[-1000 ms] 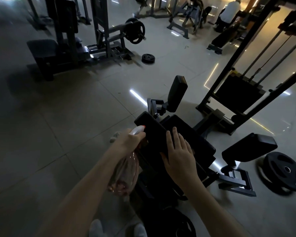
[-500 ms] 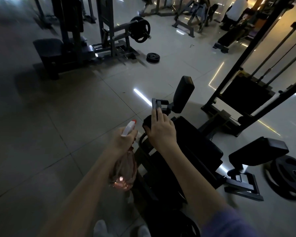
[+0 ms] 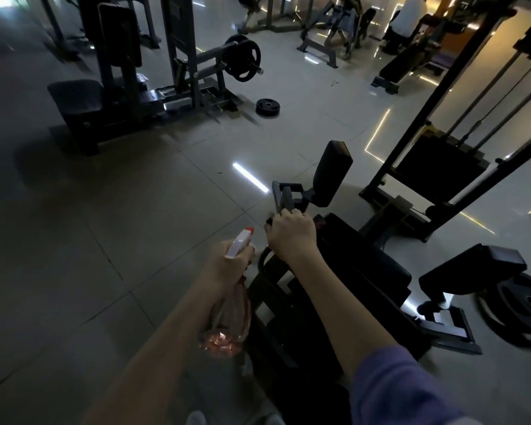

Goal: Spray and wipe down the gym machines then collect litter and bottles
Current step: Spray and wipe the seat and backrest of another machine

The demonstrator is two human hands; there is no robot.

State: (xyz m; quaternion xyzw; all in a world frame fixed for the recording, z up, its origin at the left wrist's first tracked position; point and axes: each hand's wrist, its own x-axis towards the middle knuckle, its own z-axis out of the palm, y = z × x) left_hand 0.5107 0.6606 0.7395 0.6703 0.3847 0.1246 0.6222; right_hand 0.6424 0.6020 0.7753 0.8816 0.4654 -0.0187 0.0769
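Observation:
My left hand (image 3: 224, 265) grips a clear spray bottle (image 3: 227, 320) with pinkish liquid and a white, orange-tipped nozzle, held left of the machine. My right hand (image 3: 292, 237) lies at the front end of the black seat pad (image 3: 359, 262), fingers curled down over its edge. A dark scrap that looks like a cloth (image 3: 269, 221) shows beside the fingers, mostly hidden. Just ahead of the hand stand a grey bracket (image 3: 284, 194) and an upright black pad (image 3: 331, 176).
A second black pad (image 3: 472, 268) and a weight plate (image 3: 524, 308) sit at right. A cable machine frame (image 3: 426, 167) stands behind. A plate-loaded machine (image 3: 178, 69) and a loose plate (image 3: 268, 107) are far left; a person (image 3: 408, 19) sits at the back. Open tiled floor lies to the left.
My right hand slid forward along the seat pad to its front end, and its fingers went from flat to curled over the edge. The left hand with the bottle stayed about level.

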